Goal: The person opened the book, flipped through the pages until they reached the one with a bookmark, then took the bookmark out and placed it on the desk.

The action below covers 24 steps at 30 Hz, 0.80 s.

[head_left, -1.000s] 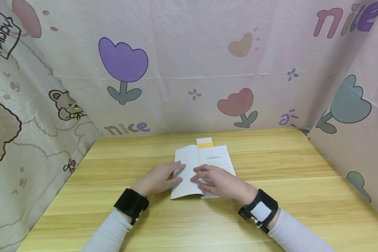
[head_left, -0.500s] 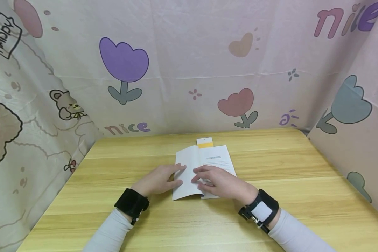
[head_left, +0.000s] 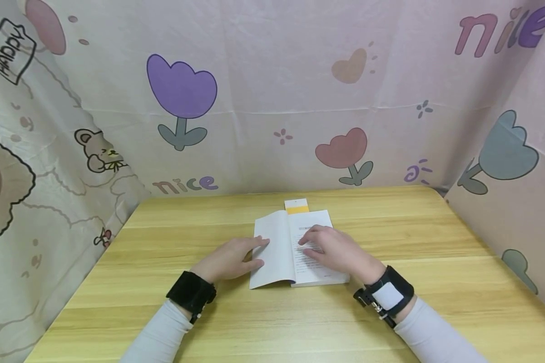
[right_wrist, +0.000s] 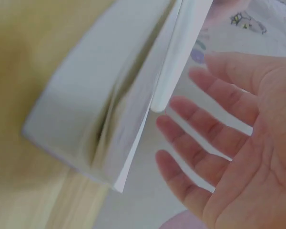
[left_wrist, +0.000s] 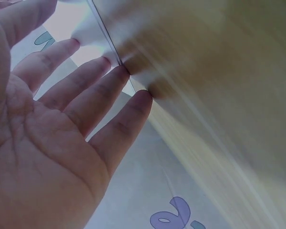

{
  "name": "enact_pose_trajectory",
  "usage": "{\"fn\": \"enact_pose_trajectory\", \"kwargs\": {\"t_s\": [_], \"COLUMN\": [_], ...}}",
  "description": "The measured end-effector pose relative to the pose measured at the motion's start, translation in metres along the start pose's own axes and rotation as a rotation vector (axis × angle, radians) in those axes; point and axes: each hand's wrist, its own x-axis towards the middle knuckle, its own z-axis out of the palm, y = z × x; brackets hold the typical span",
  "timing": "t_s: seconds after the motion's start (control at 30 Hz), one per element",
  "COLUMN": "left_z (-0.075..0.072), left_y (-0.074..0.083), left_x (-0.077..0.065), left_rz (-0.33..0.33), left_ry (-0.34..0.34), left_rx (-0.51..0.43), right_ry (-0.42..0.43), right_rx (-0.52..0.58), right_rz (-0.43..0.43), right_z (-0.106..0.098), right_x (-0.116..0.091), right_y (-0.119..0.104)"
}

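Note:
An open book [head_left: 272, 259] lies at the middle of the table, its left side blank white and its right page [head_left: 318, 272] printed with lines of text. My left hand [head_left: 231, 258] rests on the left side, fingers extended over its outer edge; in the left wrist view the fingertips [left_wrist: 144, 98] meet the edge of the book. Over the right page hovers my right hand [head_left: 338, 252], fingers loosely bent and holding nothing. The right wrist view shows that hand [right_wrist: 229, 133] apart from the thick page block [right_wrist: 95, 95], its fingers spread.
A white and yellow card [head_left: 296, 205] sticks out beyond the book's top edge. The wooden table [head_left: 163, 227] is backed and flanked by printed cloth [head_left: 254, 75] with flowers and a bear. Both wrists wear black bands [head_left: 192, 295].
My right hand has left the left side near the spine and moved right, above the printed page, uncovering more of it. My left hand stays in place on the book.

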Motion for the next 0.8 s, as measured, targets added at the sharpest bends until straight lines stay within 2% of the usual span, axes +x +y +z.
{"fn": "enact_pose_trajectory", "kwargs": {"t_s": [0.2, 0.57, 0.8], "left_z": [0.001, 0.001, 0.0], "left_y": [-0.001, -0.001, -0.001], "left_x": [0.0, 0.0, 0.0], "left_rz": [0.001, -0.006, -0.008], "left_ry": [0.006, 0.004, 0.003], "left_rx": [-0.004, -0.021, -0.031], "right_ry": [-0.043, -0.091, -0.112], "right_rx": [-0.059, -0.08, -0.086], "right_rz": [0.108, 0.322, 0.398], "right_z": [-0.003, -0.012, -0.016], "right_x": [-0.003, -0.009, -0.011], "right_y": [0.013, 0.037, 0.045]}}
